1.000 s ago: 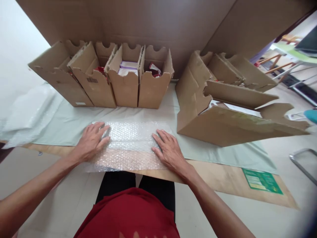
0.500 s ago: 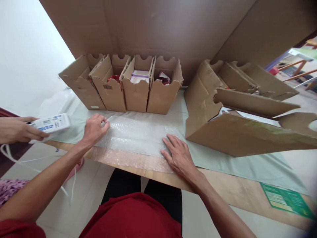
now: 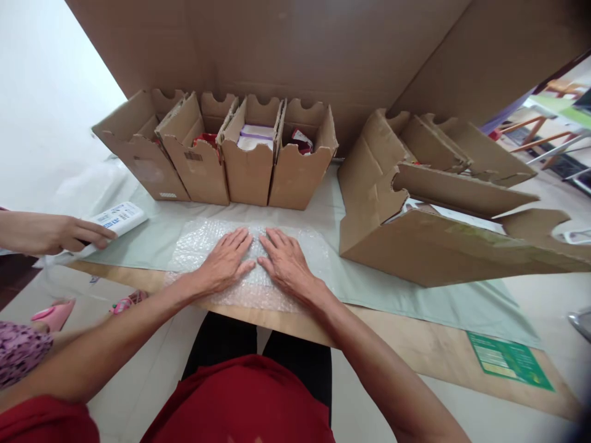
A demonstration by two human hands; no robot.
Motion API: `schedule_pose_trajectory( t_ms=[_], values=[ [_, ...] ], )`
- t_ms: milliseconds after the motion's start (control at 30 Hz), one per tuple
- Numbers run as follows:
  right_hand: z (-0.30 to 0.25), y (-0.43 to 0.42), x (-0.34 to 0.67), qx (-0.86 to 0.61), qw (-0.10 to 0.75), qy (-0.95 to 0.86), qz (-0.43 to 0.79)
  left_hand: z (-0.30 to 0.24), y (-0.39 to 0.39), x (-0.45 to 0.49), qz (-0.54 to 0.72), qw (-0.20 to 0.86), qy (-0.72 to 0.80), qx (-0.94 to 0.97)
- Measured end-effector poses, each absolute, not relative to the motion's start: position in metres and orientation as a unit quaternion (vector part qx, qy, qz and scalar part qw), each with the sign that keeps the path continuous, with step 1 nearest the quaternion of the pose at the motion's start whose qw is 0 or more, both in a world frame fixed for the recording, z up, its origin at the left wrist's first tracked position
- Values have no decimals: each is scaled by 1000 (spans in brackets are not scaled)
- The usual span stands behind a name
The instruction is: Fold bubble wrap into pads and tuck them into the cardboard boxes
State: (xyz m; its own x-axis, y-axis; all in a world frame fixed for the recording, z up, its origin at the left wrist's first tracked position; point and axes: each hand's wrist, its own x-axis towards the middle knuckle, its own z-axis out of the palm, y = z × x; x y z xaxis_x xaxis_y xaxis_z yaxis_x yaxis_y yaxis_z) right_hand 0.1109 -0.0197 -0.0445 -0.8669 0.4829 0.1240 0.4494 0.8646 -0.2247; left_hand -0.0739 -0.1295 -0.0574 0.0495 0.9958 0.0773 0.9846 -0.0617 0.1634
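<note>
A sheet of clear bubble wrap (image 3: 194, 237) lies spread over the pale green cloth, its near edge reaching the wooden table edge. My left hand (image 3: 227, 259) rests flat on the middle of the sheet, fingers pointing away from me. Beside it my right hand (image 3: 287, 258) lies flat too, fingers stretched out, with a small gap between the hands. Neither hand grips anything. At the left, another person's hand (image 3: 69, 235) holds a white box-shaped object (image 3: 120, 216) with blue print and a white cord, low over the cloth.
Several upright cardboard bins (image 3: 295, 178) stand in a row behind the sheet, some with small packages inside. More cardboard bins (image 3: 443, 246) stand at the right. A green printed sheet (image 3: 508, 362) lies on the wood at the front right. Tall cardboard panels (image 3: 277, 49) close the back.
My left hand has left the sheet's left edge and opened flat at the middle. My right hand has slid left beside it. The other person's white object has moved right, onto or near the cloth.
</note>
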Motion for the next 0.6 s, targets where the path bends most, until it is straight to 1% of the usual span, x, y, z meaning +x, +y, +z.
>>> schedule_pose_trajectory(
  t_ms=[100,200,267,333,400,500,600],
  values=[
    [-59,-10,142,-279,63,-954,87,-68,-145,-99,53,23,727,684],
    [-67,-6,189,-332,70,-938,63,-72,-169,-124,44,5,769,637],
    [-65,-9,204,-363,81,-927,55,-70,-176,-125,46,-4,782,622],
    [-57,-17,194,-365,92,-925,58,-64,-170,-110,58,-10,773,632],
    [-49,-24,166,-333,96,-935,75,-56,-154,-88,71,-4,743,665],
    [-42,-26,120,-290,66,-949,108,-51,-127,-70,55,33,703,708],
    [-48,-16,110,-282,35,-951,121,-56,-120,-86,13,55,713,699]
  ],
)
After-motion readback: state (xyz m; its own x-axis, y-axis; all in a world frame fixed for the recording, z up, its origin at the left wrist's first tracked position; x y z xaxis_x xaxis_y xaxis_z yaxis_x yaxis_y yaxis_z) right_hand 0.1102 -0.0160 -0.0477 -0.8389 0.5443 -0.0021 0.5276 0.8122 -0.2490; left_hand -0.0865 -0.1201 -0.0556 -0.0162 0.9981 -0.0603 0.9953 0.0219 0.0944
